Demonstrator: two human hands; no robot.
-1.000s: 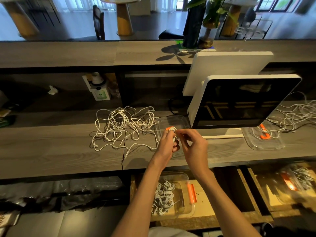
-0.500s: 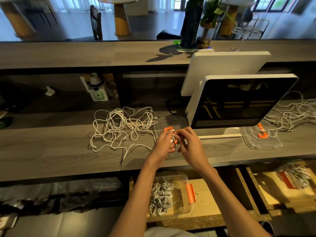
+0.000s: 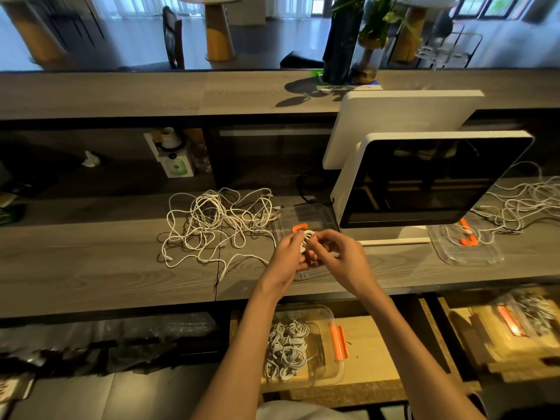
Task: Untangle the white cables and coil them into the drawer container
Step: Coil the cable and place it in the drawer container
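A small coiled white cable [image 3: 306, 237] sits between my two hands above the desk's front half. My left hand [image 3: 288, 253] grips the coil from the left. My right hand [image 3: 336, 256] pinches it from the right with curled fingers. A loose tangle of white cables [image 3: 212, 222] lies on the grey desk to the left of my hands. Below the desk, an open drawer holds a clear container [image 3: 330, 374] with several coiled white cables [image 3: 286, 347] inside.
A clear lid with an orange clip [image 3: 303, 213] lies under my hands. A white-framed monitor [image 3: 430, 180] stands to the right. Further right are a second lid [image 3: 466, 253] and another cable tangle [image 3: 521, 204]. A second drawer [image 3: 515, 322] is open at right.
My hands have stayed together on the coil, shifting slightly; my right fingers have closed in nearer to the coil. The tangle has not moved.
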